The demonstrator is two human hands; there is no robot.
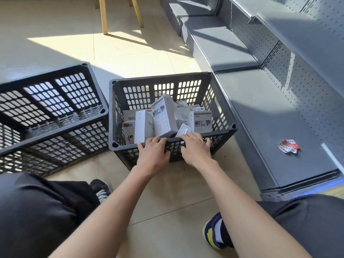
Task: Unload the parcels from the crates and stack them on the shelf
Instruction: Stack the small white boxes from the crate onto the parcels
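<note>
Head view: my left hand (151, 152) and right hand (195, 148) curl fingers over the near rim of the black slotted plastic crate (226, 125), probably to drag its white cardboard parcels (163, 116) toward the grey metal shelf (260, 112).

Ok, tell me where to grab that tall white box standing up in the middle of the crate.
Take the tall box by its top end, coming straight down from above. It leans upright and stands higher than the other boxes, so only its top is free; its lower part is wedged among them. Pinch across the two broad faces, probably with the right hand, whose fingers now curl over the crate rim.
</note>
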